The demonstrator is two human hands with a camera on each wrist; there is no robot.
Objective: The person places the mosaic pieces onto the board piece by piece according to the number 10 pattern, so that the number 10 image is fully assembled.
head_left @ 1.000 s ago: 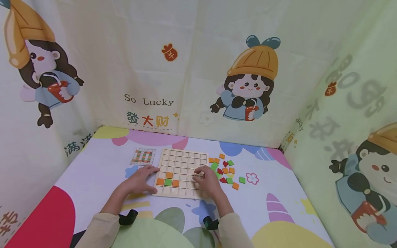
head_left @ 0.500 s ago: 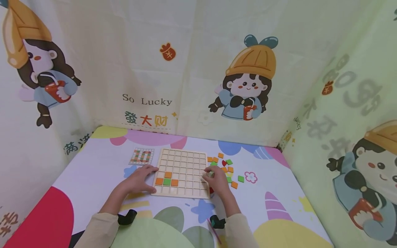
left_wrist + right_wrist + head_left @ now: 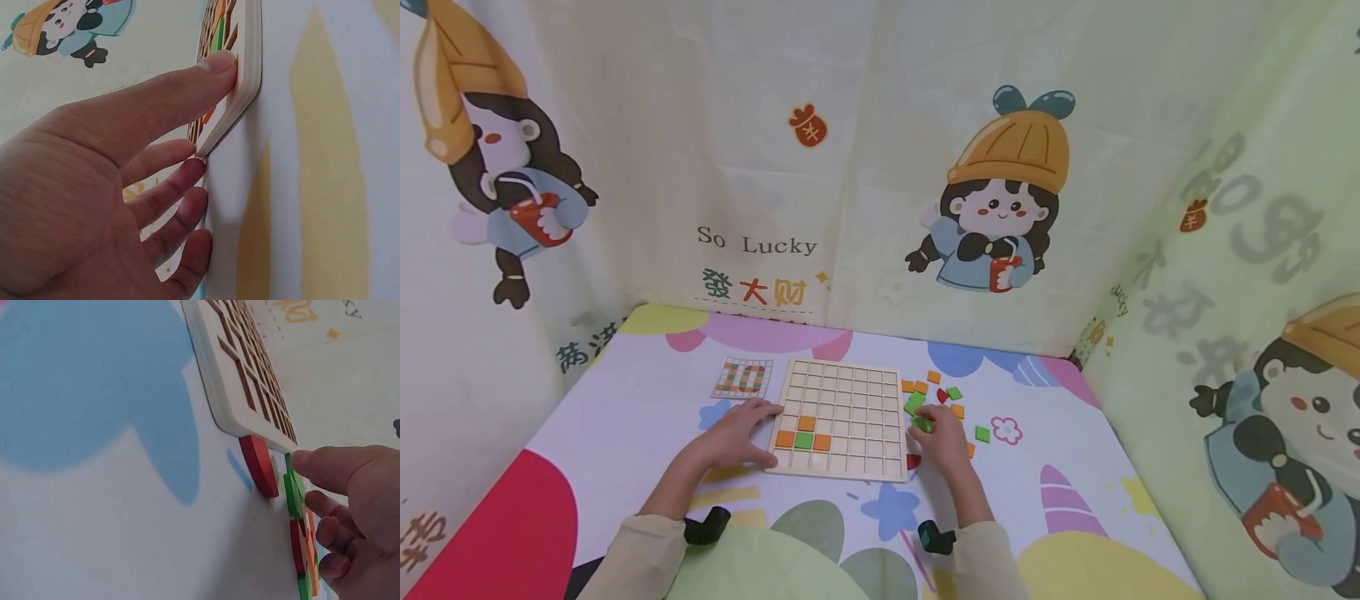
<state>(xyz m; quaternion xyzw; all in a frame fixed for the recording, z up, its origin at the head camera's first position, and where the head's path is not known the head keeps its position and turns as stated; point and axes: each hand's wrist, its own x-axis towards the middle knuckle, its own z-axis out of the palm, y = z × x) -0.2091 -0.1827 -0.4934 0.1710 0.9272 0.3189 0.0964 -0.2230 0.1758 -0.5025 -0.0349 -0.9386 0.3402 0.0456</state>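
L hand [image 3: 741, 435]: fingers straight, pressing board [image 3: 838, 420] left edge. R hand [image 3: 942, 437]: pinching green tile [image 3: 921, 424] beside board. Loose tiles [image 3: 956, 392] on desk [image 3: 625, 400].

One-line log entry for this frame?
left hand: steadying grid board edge | right hand: pinching green tile | loose tiles: beside board

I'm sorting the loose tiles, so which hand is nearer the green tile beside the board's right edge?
Right. The right hand touches the green tile with its fingertips; the left hand rests at the wooden board's left edge, across from it.
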